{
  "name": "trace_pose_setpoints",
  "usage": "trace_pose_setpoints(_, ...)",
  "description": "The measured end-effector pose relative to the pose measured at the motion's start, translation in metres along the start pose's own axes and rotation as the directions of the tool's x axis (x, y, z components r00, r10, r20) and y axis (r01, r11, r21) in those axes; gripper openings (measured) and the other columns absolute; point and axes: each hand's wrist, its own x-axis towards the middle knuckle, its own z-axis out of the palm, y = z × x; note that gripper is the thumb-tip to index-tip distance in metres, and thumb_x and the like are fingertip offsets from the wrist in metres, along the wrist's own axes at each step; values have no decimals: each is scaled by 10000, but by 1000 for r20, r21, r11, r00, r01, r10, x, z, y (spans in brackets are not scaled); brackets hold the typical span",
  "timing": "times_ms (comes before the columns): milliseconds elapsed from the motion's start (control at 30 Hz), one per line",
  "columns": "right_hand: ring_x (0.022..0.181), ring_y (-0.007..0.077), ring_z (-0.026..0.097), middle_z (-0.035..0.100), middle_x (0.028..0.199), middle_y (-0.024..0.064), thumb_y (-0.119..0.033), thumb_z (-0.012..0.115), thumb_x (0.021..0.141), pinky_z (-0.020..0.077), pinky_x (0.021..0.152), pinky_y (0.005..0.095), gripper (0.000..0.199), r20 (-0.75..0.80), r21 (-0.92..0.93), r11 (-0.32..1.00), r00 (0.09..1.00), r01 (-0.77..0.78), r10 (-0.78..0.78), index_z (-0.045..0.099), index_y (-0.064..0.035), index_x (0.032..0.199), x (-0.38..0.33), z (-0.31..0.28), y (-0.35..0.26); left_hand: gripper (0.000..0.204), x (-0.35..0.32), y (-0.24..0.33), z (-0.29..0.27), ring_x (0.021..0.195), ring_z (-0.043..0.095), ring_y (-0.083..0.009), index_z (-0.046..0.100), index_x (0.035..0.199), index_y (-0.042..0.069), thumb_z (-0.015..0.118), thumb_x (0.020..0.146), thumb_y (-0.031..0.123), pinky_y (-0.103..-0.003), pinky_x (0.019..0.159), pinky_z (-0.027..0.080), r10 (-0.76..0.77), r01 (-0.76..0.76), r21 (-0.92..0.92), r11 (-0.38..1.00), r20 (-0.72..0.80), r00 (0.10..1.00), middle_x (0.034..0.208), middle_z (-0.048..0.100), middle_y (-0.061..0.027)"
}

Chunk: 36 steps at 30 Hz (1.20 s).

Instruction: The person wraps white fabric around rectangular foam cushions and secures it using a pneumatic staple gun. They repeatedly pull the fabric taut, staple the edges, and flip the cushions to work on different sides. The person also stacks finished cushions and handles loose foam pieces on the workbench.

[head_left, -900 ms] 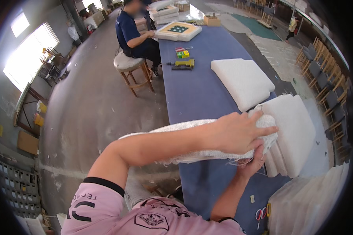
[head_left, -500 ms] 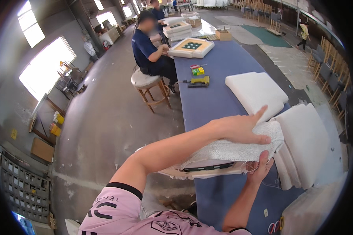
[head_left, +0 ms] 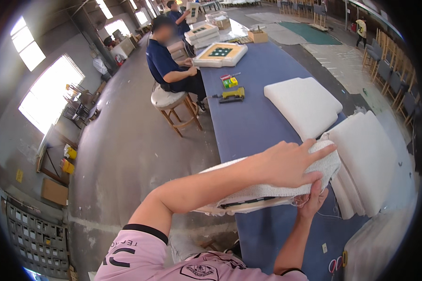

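Note:
A seat cushion in whitish woven fabric [head_left: 272,191] stands tilted on its side over the near edge of the blue table, its dark-webbed underside partly showing below. Across its upper side lies my left hand [head_left: 293,164], fingers spread toward the right corner and thumb apart. At that corner, my right hand [head_left: 312,200] pinches the frayed fabric edge from below, with loose threads hanging beside the fingers. My left forearm hides much of the cushion's far part.
White cushions [head_left: 361,154] are stacked right of my hands; another white cushion [head_left: 305,103] lies beyond. Farther off are a yellow-green power tool [head_left: 232,94] and small boxes [head_left: 229,83]. Red-handled scissors [head_left: 333,266] lie near right. A seated co-worker [head_left: 169,61] handles a cushion [head_left: 220,55].
My left hand has shifted slightly, its fingers now laid down across the fabric near the corner rather than one finger raised. The right hand keeps its pinch. The whole view has shifted slightly.

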Motion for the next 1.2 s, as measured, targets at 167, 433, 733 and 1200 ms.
trace_pose_setpoints(167, 436, 20, 490, 579, 591, -20, -288, 533, 1105, 335, 350, 204, 303, 27, -58, 996, 997, -72, 73, 630, -54, 938, -6, 15, -25, 724, -1, 4, 1, 850, 728, -456, 269, 1645, 175, 542, 1027, 435, -464, 712, 602, -18, 18, -40, 999, 3, 1000, 1419, 503, -340)
trace_pose_setpoints(433, 497, 51, 571, 681, 844, 49, -306, 497, 1113, 423, 375, 200, 355, 135, 44, 999, 991, -21, 14, 569, -14, 1301, -6, -3, -10, 695, -5, 5, 3, 810, 720, -431, 292, 1640, 207, 546, 1030, 422, -476, 702, 587, 4, -8, -83, 997, -50, 999, 1258, 570, -284)
trace_pose_setpoints(733, 757, 119, 689, 698, 1062, 96, -294, 524, 1096, 533, 510, 247, 429, 84, 92, 995, 996, -43, 36, 524, 6, 1403, -10, -9, -12, 719, -2, 11, 2, 969, 703, -483, 285, 1634, 180, 541, 1016, 444, -510, 877, 572, -38, 39, -50, 998, 11, 999, 1362, 534, -345)
trace_pose_setpoints(1200, 438, 36, 451, 564, 626, -19, -357, 582, 1079, 340, 404, 223, 320, 228, 135, 990, 974, -35, 4, 641, -60, 974, 1, 7, -3, 641, 0, 20, 2, 1097, 627, -520, 283, 1631, 129, 407, 1085, 441, -527, 966, 501, -195, 197, 42, 980, -52, 980, 1395, 540, -338)
